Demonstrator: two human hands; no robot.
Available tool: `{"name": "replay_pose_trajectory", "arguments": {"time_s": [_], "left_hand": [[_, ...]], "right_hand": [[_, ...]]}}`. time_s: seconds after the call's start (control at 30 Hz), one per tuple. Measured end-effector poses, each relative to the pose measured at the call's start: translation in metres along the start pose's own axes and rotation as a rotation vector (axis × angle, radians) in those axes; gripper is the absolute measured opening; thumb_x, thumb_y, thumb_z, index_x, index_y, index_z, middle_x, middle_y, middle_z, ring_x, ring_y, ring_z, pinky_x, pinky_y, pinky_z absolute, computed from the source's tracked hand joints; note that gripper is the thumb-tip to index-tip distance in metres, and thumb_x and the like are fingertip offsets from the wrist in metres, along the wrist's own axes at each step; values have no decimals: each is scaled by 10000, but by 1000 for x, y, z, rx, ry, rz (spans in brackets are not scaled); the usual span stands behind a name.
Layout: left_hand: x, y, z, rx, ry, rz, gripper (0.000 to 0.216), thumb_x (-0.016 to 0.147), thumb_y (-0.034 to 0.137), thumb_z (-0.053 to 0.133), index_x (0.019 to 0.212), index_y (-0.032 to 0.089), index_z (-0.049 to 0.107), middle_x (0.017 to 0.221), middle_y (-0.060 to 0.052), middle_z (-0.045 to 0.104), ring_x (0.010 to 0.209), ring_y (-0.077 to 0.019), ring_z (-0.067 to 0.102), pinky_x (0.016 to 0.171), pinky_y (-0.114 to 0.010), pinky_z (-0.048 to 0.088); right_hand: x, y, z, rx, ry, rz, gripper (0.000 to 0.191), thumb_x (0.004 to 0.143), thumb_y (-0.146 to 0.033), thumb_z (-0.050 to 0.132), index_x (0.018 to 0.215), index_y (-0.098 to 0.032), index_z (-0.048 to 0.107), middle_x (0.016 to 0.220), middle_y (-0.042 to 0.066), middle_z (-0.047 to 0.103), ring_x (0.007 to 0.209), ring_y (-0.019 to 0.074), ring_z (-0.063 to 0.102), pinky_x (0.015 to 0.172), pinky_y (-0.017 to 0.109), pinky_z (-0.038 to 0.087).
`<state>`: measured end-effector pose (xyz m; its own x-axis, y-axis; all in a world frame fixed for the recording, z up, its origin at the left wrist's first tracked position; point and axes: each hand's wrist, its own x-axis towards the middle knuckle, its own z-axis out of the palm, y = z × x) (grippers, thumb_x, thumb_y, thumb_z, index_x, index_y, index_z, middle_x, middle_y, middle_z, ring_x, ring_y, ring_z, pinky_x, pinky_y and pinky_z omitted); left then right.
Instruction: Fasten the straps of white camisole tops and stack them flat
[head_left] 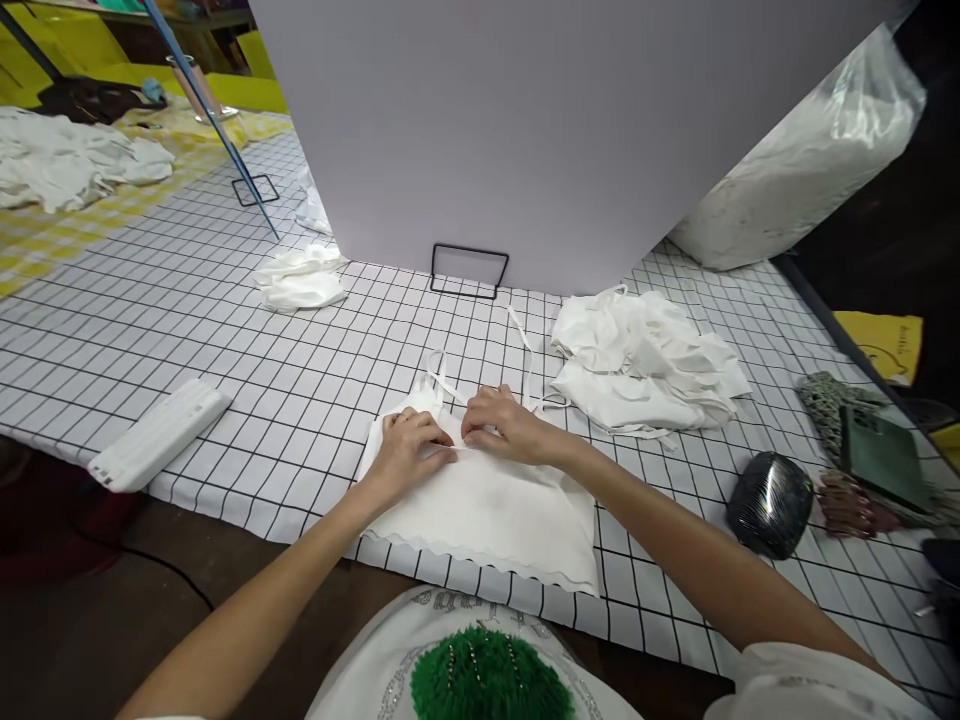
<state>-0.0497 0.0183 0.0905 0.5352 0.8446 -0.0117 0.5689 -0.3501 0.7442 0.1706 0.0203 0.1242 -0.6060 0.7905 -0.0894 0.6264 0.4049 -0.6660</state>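
Observation:
A white strappy garment (487,515) with a scalloped hem lies flat on the black-and-white grid table cover (247,350), close to the near edge. Its thin straps (525,355) trail away from me. My left hand (409,450) rests on the garment's top edge with fingers curled, pinching the fabric. My right hand (504,425) sits right beside it, fingers bent and pressed on the same top edge. Both hands meet near the middle of the garment's upper edge.
A pile of white garments (649,365) lies to the right, a smaller folded stack (300,278) at the back left. A grey board (525,130) stands upright behind. A white ridged bar (159,432) lies left; a black glossy object (769,503) and clutter sit right. A bagged white bundle (810,150) leans at the back right.

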Motion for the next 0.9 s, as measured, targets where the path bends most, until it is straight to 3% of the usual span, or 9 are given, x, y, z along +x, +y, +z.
{"name": "replay_pose_trajectory", "arguments": {"time_s": [0.2, 0.43, 0.57, 0.73, 0.83, 0.9], "left_hand": [[0, -5, 4, -37, 27, 40, 100, 805, 299, 762, 738, 235, 726, 793, -4, 691, 867, -225, 551, 897, -431, 279], [-2, -1, 0, -34, 12, 74, 69, 832, 269, 720, 779, 225, 718, 799, 11, 684, 855, -199, 549, 913, -425, 288], [-2, -1, 0, -32, 16, 67, 103, 833, 262, 705, 748, 210, 677, 779, 15, 673, 852, -194, 546, 924, -429, 295], [-1, -3, 0, -34, 35, 40, 171, 840, 287, 689, 702, 200, 638, 722, 20, 626, 813, -188, 544, 932, -430, 320], [-2, -5, -2, -24, 31, 34, 157, 842, 307, 702, 738, 202, 649, 754, 14, 640, 843, -200, 558, 924, -423, 343], [-4, -8, -1, 10, 46, 45, 112, 836, 306, 721, 820, 206, 674, 838, -2, 678, 905, -221, 567, 912, -420, 355]], "right_hand": [[12, -1, -2, -110, -137, -97, 201, 947, -198, 554, 766, -187, 642, 792, 27, 576, 908, 211, 446, 985, 569, 266], [19, -3, -8, -89, -204, -144, 194, 966, -207, 552, 798, -178, 645, 815, 18, 557, 905, 195, 435, 1035, 596, 229], [22, -1, 0, -70, -149, -170, 195, 976, -205, 531, 812, -176, 634, 815, 17, 570, 890, 191, 432, 1025, 547, 259], [24, 1, 20, -12, 45, -208, 194, 954, -155, 536, 789, -172, 637, 760, 26, 567, 880, 194, 442, 896, 396, 342], [33, 4, 9, 18, 29, -145, 164, 942, -269, 617, 808, -184, 656, 737, 1, 554, 835, 179, 471, 964, 456, 307], [47, 6, -10, 25, -21, -98, 259, 953, -395, 610, 802, -189, 654, 708, -9, 547, 809, 177, 479, 995, 508, 282]]}}
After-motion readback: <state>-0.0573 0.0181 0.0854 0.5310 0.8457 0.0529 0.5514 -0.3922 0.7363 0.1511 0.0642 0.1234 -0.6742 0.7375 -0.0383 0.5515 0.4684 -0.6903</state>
